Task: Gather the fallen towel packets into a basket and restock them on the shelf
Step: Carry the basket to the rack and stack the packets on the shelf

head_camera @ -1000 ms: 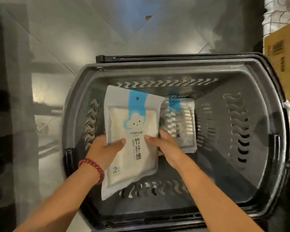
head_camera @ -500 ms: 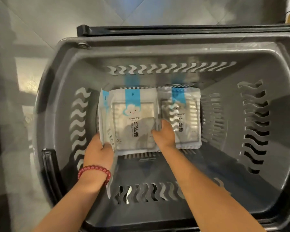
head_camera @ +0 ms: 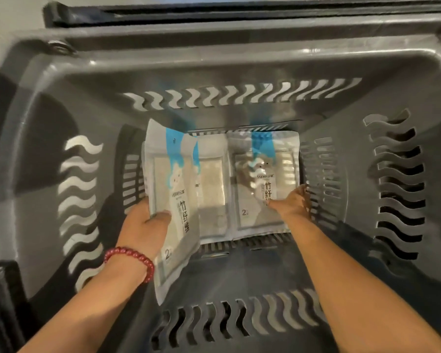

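A grey plastic basket [head_camera: 239, 62] fills the view, and both my hands are down inside it. Three white towel packets with blue strips are at its bottom. My left hand [head_camera: 143, 225] grips the left packet [head_camera: 175, 189], which stands tilted on its long edge, with my thumb on its front. A middle packet [head_camera: 211, 189] lies flat on the floor of the basket. Beside it the right packet [head_camera: 255, 174] also lies flat. My right hand [head_camera: 290, 202] rests on its lower right part, fingers reaching to its right edge near the basket wall.
The basket's walls have wavy slots on every side. Its black handle [head_camera: 214, 14] lies folded along the far rim. The near half of the basket floor [head_camera: 239, 271] is bare. A strip of pale floor tiles [head_camera: 10, 11] shows at the top left.
The view has dropped deeper into the basket. A packet now lies flat in the middle, and my left hand has tipped its packet onto its edge. My right hand has shifted right onto the right packet.
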Demonstrator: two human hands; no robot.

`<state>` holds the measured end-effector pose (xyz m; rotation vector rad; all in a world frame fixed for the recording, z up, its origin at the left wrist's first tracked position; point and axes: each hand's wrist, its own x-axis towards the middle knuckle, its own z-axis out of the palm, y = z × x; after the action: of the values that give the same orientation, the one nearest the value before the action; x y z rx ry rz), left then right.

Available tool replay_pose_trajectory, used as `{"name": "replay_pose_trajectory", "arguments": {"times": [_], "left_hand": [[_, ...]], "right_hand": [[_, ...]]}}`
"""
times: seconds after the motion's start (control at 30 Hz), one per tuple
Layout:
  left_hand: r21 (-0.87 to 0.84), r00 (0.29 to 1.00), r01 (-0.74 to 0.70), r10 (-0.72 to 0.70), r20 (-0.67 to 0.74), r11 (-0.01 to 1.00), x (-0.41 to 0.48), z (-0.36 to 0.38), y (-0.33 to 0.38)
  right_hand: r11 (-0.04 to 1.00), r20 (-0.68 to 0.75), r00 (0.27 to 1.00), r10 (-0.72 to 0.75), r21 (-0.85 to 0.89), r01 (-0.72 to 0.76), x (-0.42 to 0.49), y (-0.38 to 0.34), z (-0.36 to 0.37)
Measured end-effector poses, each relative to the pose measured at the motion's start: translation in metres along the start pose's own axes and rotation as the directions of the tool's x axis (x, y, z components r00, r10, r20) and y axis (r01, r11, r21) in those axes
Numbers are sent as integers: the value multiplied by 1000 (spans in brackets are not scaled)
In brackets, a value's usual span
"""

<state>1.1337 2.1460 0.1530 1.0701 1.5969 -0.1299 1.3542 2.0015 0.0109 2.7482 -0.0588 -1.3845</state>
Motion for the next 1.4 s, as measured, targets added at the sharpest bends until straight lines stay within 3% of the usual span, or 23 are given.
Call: {"name": "replay_pose_trajectory", "arguments": {"times": [0.13,0.27,0.33,0.47,0.53,0.63,0.73,0.83,0.97,1.1,1.2,1.4], "left_hand": [[3,1000,15,-15,13,1000,0,3,-5],[6,999,47,-47,2,999,-5,2,-7],[2,997,74,-74,-12,997,-9,-1,-6],[-12,990,136,-137,-41,991,-17,-8,-2],[-37,987,155,-156,-32,987,-22,-12,3],[-118,983,186,-183,34,976,-29,-18,10],[-240,963,248,-212,167,939,-35,-21,19],[-238,959,244,-197,203,940,-35,-22,24],[-232,981,180,-158,111,956,-29,-18,23],[-218,995,101,-101,15,971,-18,-7,16],[-175,998,41,-47,-33,984,-7,-1,6],[-85,997,-68,65,-46,994,6,2,-6]], "right_hand": [[998,-190,980,-51,-42,44,-12,0,9],[982,-259,963,70,187,-21,-29,-3,-4],[945,-295,955,20,319,78,-43,1,-13],[804,-453,864,-221,417,425,-86,10,-36],[712,-412,871,-269,524,468,-106,13,-48],[634,-246,923,-297,672,383,-129,10,-55],[555,-94,923,-374,775,304,-151,-6,-45],[573,103,901,-422,801,177,-163,-21,-24],[718,195,869,-454,657,228,-140,-37,-6],[836,82,975,-208,532,134,-75,-32,-18],[921,73,997,2,389,-30,-32,-10,-26],[930,184,983,18,358,-84,-9,11,-13]]}}
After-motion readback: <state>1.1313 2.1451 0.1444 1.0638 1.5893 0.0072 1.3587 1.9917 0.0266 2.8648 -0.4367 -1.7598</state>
